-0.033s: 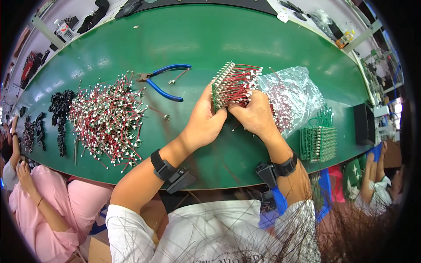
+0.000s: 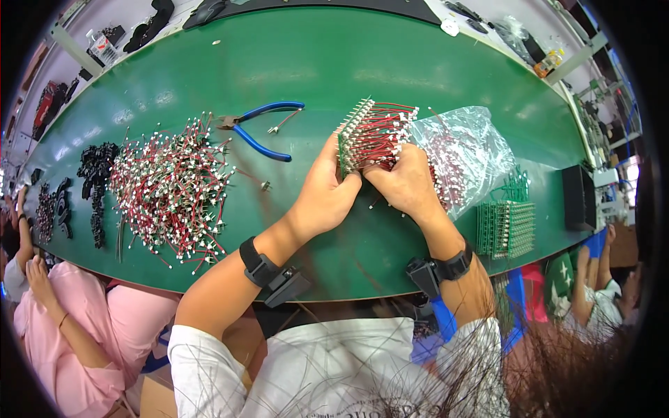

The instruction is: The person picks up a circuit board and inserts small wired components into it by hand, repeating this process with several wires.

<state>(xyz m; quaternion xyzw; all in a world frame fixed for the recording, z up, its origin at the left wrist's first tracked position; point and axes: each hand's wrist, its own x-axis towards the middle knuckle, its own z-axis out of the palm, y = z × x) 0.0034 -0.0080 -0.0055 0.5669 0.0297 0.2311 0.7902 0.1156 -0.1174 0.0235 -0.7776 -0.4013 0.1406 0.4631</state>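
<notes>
A green circuit board panel [image 2: 342, 155] stands tilted in front of me, with rows of red-and-black wire leads [image 2: 380, 132] with white connectors sticking out to its right. My left hand [image 2: 327, 188] is closed around the panel's lower left side, thumb along the bottom. At the lower end, my right hand [image 2: 408, 182] is closed with its fingers curled on the leads; its fingertips are partly hidden. Just right of it lies a clear plastic bag [image 2: 481, 143] with more wire leads in it. Blue-handled cutting pliers [image 2: 261, 143] rest open to the left of my hands.
A large heap of red wire leads [image 2: 171, 188] covers the table's left, beside black parts [image 2: 97, 174]. Stacked green board panels [image 2: 505, 230] and a black box [image 2: 578, 197] stand at the right. A co-worker in pink [image 2: 83, 327] sits at my left; others sit on both sides.
</notes>
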